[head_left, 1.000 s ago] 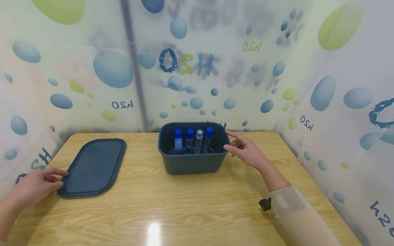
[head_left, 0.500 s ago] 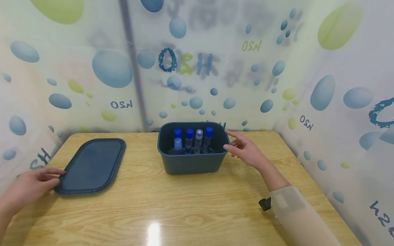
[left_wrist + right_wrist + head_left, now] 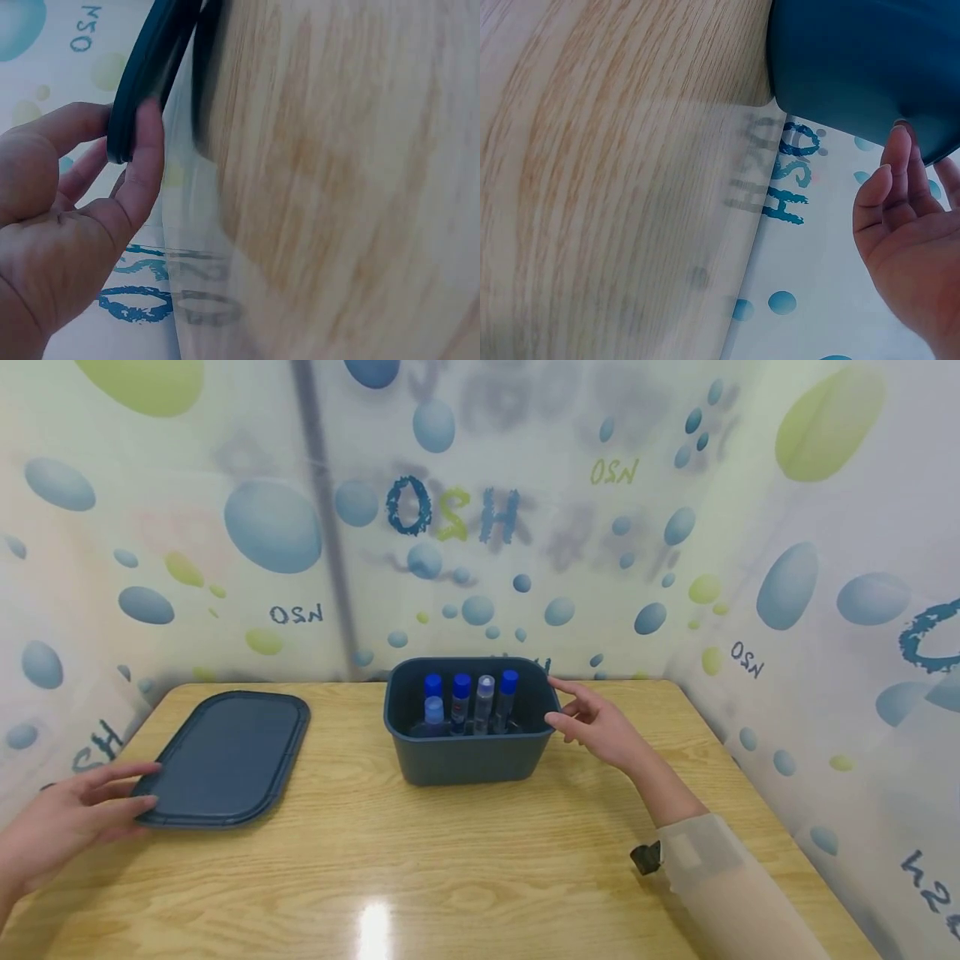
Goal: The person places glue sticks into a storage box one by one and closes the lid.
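Observation:
In the head view my left hand point(image 3: 78, 806) is at the left, gripping the near-left end of a dark blue plastic lid point(image 3: 225, 760). The left wrist view shows the lid's edge point(image 3: 139, 97) between my fingers and thumb, with this end raised off the table. My right hand point(image 3: 600, 727) touches the right end of an open dark blue storage box point(image 3: 472, 764), its fingertips at the rim and outer wall. Several small tubes stand upright inside the box, most blue-capped, including a blue-capped tube point(image 3: 507, 700) and a clear-topped tube point(image 3: 484, 706).
The wooden table point(image 3: 450, 860) extends between the lid and the box and toward me. A patterned curtain-like wall point(image 3: 480, 635) rises right behind the box, and similar walls close off both sides. A small black object point(image 3: 647, 858) hangs at my right sleeve.
My left hand has moved slightly left and away from me, and the lid's near end has risen with it. My right hand and the box have stayed in place.

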`<state>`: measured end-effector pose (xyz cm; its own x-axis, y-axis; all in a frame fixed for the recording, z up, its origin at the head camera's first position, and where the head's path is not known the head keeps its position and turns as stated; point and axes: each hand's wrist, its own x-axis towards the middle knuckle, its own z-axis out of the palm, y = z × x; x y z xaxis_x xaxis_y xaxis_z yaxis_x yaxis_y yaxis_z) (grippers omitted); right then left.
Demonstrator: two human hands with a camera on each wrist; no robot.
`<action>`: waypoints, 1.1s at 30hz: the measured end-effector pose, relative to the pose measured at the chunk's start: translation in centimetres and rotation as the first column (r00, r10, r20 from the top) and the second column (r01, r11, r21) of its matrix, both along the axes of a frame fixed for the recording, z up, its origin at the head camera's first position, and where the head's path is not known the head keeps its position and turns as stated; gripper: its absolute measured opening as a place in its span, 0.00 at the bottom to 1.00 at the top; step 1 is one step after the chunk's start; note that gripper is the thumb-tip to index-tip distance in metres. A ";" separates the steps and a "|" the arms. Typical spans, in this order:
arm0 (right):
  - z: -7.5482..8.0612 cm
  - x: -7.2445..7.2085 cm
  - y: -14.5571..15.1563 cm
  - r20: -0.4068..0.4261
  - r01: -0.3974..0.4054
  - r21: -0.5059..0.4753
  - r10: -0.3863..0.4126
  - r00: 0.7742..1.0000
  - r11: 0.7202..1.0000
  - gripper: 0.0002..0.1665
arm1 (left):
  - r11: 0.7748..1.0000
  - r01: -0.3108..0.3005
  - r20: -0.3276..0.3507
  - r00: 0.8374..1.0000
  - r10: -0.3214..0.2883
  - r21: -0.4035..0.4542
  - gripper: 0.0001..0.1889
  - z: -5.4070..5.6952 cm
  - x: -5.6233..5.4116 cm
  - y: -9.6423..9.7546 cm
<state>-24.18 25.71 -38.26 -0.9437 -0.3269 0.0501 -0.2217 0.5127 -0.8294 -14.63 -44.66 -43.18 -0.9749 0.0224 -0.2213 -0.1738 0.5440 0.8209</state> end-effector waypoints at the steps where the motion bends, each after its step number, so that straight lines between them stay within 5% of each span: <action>1: 0.0 0.0 0.0 0.001 0.000 -0.001 0.000 1.000 1.000 0.40 | 1.000 0.006 0.003 1.000 -0.006 -0.004 0.21 0.1 0.0 0.1; 14: -0.2 -0.1 -0.2 -0.001 0.002 0.000 -0.002 1.000 1.000 0.40 | 0.999 -0.031 -0.162 0.986 0.036 0.031 0.23 0.5 0.9 2.2; 23: -0.1 -0.1 -0.2 0.005 0.010 -0.001 -0.010 1.000 1.000 0.40 | 0.999 -0.014 -0.285 0.958 0.004 -0.035 0.28 2.4 0.8 4.9; 33: 0.2 0.0 0.0 -0.011 0.005 0.036 -0.005 1.000 0.999 0.40 | 0.983 -0.085 -0.360 0.933 0.021 -0.162 0.29 5.0 0.0 8.3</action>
<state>-24.14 25.75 -38.06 -0.9448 -0.3239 0.0490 -0.2282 0.5435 -0.8078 -14.63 -36.35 -38.13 -0.9887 -0.0391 0.1445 0.0796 0.6804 0.7285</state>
